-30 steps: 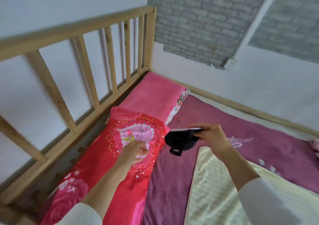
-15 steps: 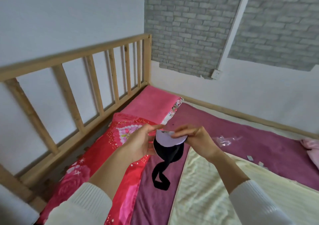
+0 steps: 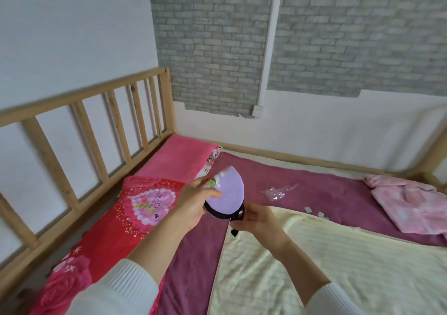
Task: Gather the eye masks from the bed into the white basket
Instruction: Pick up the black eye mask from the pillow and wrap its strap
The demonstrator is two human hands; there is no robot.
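I hold one eye mask in the air above the bed, folded so its lilac face with a small cartoon print shows and its black edge runs along the bottom. My left hand grips its left side, thumb on the lilac face. My right hand pinches the lower right end, where the black strap sticks out below the fingers. No white basket is in view.
Below the hands lie a maroon sheet, a cream blanket, a red floral pillow and a pink pillow. A wooden slatted headboard runs along the left. Clear plastic wrappers and pink clothing lie at the right.
My left hand came off the red pillow and joined the right on the mask. The mask was turned from its black side to its lilac face, and the hanging strap was gathered up.
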